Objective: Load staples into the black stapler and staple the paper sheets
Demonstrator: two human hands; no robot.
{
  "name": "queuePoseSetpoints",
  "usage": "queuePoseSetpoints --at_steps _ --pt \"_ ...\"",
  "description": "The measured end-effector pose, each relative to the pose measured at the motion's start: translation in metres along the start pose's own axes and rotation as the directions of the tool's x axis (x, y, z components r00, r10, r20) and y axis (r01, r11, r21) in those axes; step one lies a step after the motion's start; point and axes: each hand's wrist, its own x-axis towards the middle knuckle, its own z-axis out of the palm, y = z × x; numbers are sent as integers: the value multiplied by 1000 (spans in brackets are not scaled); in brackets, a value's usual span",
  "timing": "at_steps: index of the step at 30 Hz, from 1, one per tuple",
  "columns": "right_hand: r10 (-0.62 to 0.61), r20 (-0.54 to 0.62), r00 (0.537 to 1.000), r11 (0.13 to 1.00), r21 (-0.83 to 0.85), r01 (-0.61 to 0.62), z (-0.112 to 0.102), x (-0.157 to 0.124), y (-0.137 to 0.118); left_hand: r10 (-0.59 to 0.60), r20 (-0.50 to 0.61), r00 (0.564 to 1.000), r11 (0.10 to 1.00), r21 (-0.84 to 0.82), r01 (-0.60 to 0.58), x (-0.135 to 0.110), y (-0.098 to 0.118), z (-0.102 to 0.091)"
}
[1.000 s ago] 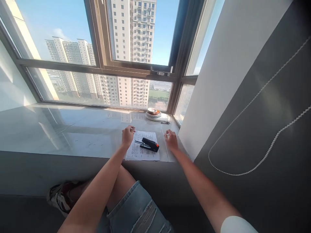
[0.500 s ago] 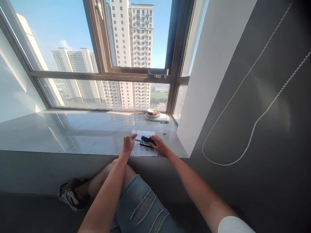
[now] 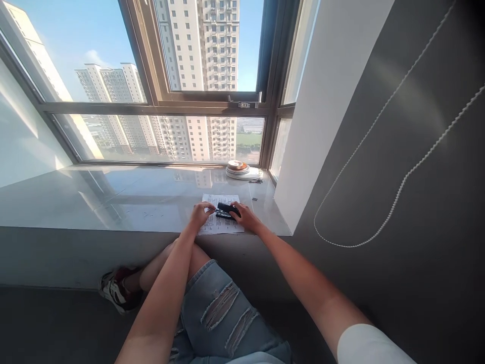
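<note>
A black stapler [image 3: 226, 212] rests on printed paper sheets [image 3: 208, 227] at the front of the sill, its top arm tilted up from the base. My right hand [image 3: 245, 216] is closed around the stapler's hinge end. At its front end is my left hand [image 3: 201, 215], thumb and forefinger pinched together beside the gap between arm and base. What the left fingers hold, if anything, is too small to make out. Both hands cover parts of the paper.
Stacked plates or round dishes [image 3: 242, 172] stand by the window, with small dark metal items [image 3: 256, 180] beside them. A small grey piece [image 3: 254, 199] lies right of the paper. A beaded blind chain [image 3: 350, 246] hangs along the right wall.
My left fingers have come closer to the stapler, now at its front end. The right hand keeps its hold on the stapler. The view has tipped slightly downward.
</note>
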Motion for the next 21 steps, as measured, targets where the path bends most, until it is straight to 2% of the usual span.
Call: queuePoseSetpoints --at_steps 6,10,15,21 --pt "0 8 1000 1000 -11 0 0 -1 0 -5 0 1000 999 45 5 2 -1 2" --pt "-6 9 1000 1000 7 6 0 0 1 -15 49 999 1000 -17 16 4 -1 3" --pt "-8 13 1000 1000 19 7 -2 0 0 -35 57 998 997 -72 39 4 -3 5" --pt "2 17 1000 999 34 -2 -3 -1 -1 -97 86 992 992 -68 103 4 -8 6"
